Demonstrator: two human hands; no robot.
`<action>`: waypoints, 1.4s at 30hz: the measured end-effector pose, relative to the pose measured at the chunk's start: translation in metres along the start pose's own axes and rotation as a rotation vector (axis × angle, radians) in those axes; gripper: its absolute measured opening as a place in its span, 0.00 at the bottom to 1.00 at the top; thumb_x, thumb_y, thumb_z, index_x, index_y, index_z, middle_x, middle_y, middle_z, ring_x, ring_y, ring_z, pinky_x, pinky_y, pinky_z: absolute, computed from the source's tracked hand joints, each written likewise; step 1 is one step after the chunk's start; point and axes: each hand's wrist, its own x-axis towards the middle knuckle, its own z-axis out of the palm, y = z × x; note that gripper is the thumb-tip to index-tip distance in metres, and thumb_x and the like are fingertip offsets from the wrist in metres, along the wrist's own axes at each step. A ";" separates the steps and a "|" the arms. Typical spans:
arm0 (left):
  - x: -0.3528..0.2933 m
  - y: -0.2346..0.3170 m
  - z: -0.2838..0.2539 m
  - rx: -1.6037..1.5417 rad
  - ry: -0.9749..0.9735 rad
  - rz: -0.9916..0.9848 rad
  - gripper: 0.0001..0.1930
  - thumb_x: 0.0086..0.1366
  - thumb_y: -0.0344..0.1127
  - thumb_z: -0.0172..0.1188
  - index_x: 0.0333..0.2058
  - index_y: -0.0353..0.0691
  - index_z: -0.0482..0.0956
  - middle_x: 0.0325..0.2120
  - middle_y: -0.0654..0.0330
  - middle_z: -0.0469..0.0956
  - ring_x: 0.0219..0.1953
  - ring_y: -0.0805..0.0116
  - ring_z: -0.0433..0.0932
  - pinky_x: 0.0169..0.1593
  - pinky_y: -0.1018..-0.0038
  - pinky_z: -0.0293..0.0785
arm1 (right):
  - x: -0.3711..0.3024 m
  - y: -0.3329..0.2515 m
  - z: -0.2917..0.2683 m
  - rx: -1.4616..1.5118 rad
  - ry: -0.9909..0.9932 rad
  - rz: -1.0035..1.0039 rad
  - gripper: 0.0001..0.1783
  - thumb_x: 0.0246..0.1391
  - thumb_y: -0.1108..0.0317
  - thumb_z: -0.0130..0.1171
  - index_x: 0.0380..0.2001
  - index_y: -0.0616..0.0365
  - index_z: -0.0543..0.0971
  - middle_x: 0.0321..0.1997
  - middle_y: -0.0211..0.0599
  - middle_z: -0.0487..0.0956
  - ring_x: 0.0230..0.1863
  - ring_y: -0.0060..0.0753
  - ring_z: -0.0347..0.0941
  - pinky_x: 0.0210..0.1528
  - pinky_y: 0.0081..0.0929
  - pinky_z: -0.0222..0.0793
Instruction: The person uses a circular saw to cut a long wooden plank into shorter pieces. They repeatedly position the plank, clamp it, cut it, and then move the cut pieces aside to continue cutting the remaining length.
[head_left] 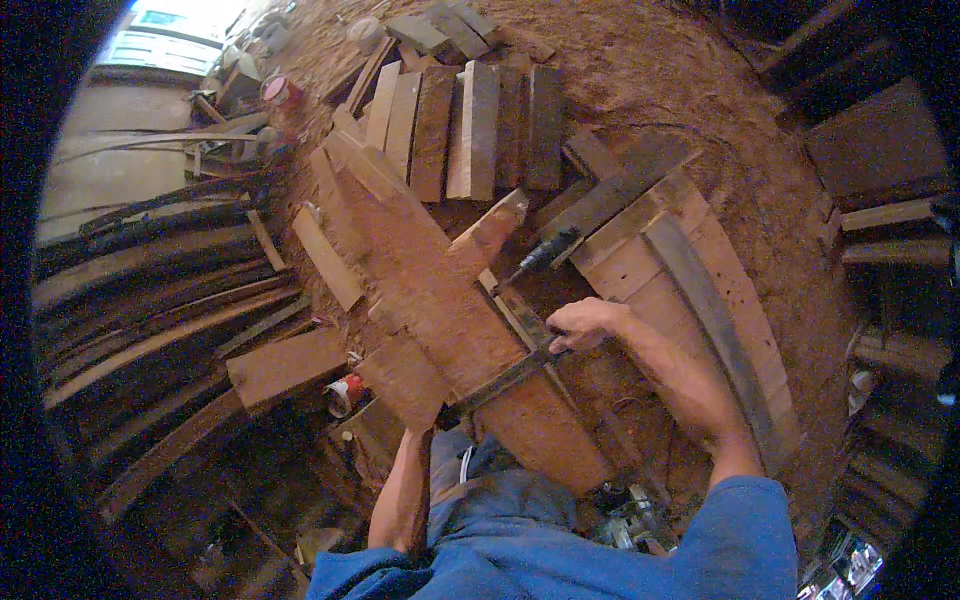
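Observation:
A long, narrow dark bar [505, 382] slants across a dusty wide plank [470, 340] in front of me; its exact kind is unclear. My right hand [582, 326] is closed around the bar's far right end. My left forearm comes up from below to the bar's near left end. There my left hand is mostly hidden beside a short, squarish board [403, 383], so its fingers do not show. Just beyond my right hand, a dark-handled tool [550, 248] with a thin shaft lies at the plank's right edge.
Several cut wooden blocks [432, 135] lie in a row beyond the plank. Wide pale boards [650, 270] are on the right, long planks [170, 265] on the left. A red and white can [344, 394] stands near my left arm. Sawdust covers the floor [640, 70].

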 end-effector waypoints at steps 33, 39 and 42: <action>-0.017 -0.009 -0.009 -0.042 0.019 -0.022 0.17 0.61 0.46 0.58 0.39 0.38 0.81 0.31 0.50 0.82 0.34 0.54 0.80 0.38 0.63 0.75 | 0.018 0.068 -0.031 0.159 0.590 0.531 0.22 0.62 0.50 0.53 0.45 0.58 0.77 0.41 0.40 0.82 0.41 0.33 0.78 0.42 0.30 0.73; -0.017 -0.014 -0.009 -0.065 0.033 -0.021 0.17 0.61 0.47 0.58 0.39 0.38 0.81 0.31 0.49 0.82 0.34 0.53 0.80 0.38 0.62 0.75 | 0.018 0.063 -0.036 0.743 0.740 0.129 0.33 0.62 0.39 0.46 0.24 0.60 0.79 0.20 0.41 0.76 0.30 0.30 0.76 0.32 0.33 0.70; -0.017 -0.015 -0.009 -0.081 0.039 -0.022 0.17 0.61 0.47 0.58 0.39 0.38 0.81 0.31 0.49 0.82 0.35 0.52 0.80 0.38 0.62 0.75 | 0.022 0.067 -0.029 0.495 0.687 0.298 0.26 0.62 0.44 0.52 0.28 0.58 0.79 0.17 0.31 0.74 0.22 0.26 0.73 0.26 0.25 0.68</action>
